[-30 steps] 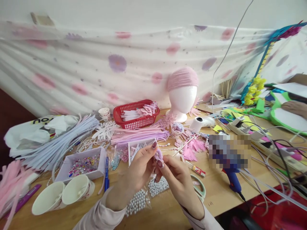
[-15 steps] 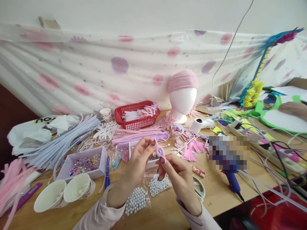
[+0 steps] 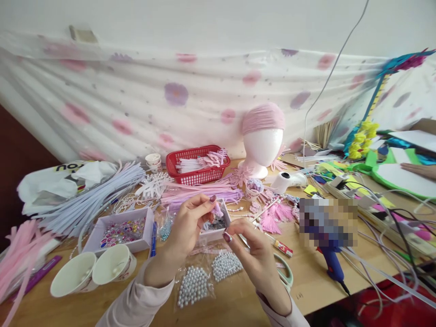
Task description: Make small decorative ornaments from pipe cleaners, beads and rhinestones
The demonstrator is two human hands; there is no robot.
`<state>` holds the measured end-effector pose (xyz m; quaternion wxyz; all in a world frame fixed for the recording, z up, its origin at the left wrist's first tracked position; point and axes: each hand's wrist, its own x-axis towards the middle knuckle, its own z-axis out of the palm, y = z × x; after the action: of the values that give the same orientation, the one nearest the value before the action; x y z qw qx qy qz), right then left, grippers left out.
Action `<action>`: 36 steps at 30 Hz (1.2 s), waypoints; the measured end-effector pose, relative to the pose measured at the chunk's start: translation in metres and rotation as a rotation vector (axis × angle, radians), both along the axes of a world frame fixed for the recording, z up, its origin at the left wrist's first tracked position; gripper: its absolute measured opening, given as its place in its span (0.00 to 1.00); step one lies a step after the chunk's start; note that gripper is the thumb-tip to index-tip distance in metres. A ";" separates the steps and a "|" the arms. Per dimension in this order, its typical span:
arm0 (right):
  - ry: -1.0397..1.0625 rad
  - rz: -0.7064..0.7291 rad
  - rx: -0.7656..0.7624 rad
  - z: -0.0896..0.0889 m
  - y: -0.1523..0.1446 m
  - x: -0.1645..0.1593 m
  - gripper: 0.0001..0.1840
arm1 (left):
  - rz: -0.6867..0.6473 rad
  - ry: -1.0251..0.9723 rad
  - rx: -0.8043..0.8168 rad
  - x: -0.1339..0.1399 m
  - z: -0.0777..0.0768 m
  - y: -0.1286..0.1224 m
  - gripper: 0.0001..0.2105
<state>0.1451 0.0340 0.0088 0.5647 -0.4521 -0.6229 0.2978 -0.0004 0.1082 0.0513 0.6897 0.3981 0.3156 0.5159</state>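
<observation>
My left hand (image 3: 186,223) pinches a small lilac fuzzy pipe-cleaner piece (image 3: 217,210) between thumb and fingers, partly hidden by the fingertips. Just to the right, my right hand (image 3: 254,250) is apart from that piece, thumb and forefinger separated with nothing visible between them. Behind the hands is a small white box (image 3: 213,235) with dark and silvery bits inside. Below them on the table lie two clear bags of silver-grey beads (image 3: 195,284).
A box of gems (image 3: 148,231) and two paper cups (image 3: 73,277) stand left. Behind are pipe cleaners (image 3: 200,193), a red basket (image 3: 197,177) and a foam head (image 3: 262,147). Scissors (image 3: 284,272), a blue glue gun (image 3: 332,263) and cables lie right, near another person's hand (image 3: 420,170).
My right hand has come away from the lilac piece and moved slightly down. The left hand still holds the piece, now slightly farther left. The other person's hand has shifted right.
</observation>
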 end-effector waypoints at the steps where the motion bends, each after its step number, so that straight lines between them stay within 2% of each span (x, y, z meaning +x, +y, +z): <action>1: 0.004 -0.010 0.002 -0.002 -0.001 0.002 0.06 | 0.008 -0.006 -0.015 -0.001 0.000 0.002 0.11; 5: 0.021 -0.063 -0.029 -0.008 -0.002 0.005 0.15 | 0.036 0.012 -0.015 -0.001 -0.001 0.004 0.11; 8: 0.012 -0.066 -0.029 -0.008 0.002 0.004 0.20 | 0.008 0.053 -0.003 0.002 -0.002 0.001 0.10; 13: 0.046 -0.006 -0.092 -0.004 0.007 -0.003 0.15 | -0.113 0.151 0.033 0.010 -0.008 -0.005 0.14; 15: 0.101 0.008 -0.118 -0.004 0.006 -0.005 0.16 | -0.149 0.160 0.041 0.013 -0.012 -0.007 0.16; 18: 0.195 -0.018 -0.109 -0.005 0.004 -0.006 0.18 | -0.171 0.142 0.044 0.016 -0.014 -0.008 0.21; 21: 0.250 -0.076 -0.091 -0.006 0.004 -0.006 0.18 | -0.174 0.144 0.060 0.017 -0.013 -0.012 0.20; 28: 0.240 -0.077 -0.058 -0.004 0.004 -0.009 0.18 | -0.092 0.271 0.214 0.016 -0.008 -0.018 0.15; 32: 0.259 -0.042 -0.081 -0.006 0.004 -0.011 0.19 | 0.045 0.415 0.343 0.015 -0.012 -0.023 0.13; 34: 0.273 -0.022 -0.097 -0.007 0.005 -0.012 0.20 | 0.088 0.431 0.363 0.015 -0.014 -0.024 0.13; 36: 0.296 0.004 -0.113 -0.007 0.006 -0.013 0.21 | 0.065 0.390 0.323 0.015 -0.014 -0.024 0.14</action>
<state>0.1322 0.0396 0.0017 0.6234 -0.4330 -0.5161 0.3969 0.0147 0.0845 0.0368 0.5262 0.5849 0.3688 0.4949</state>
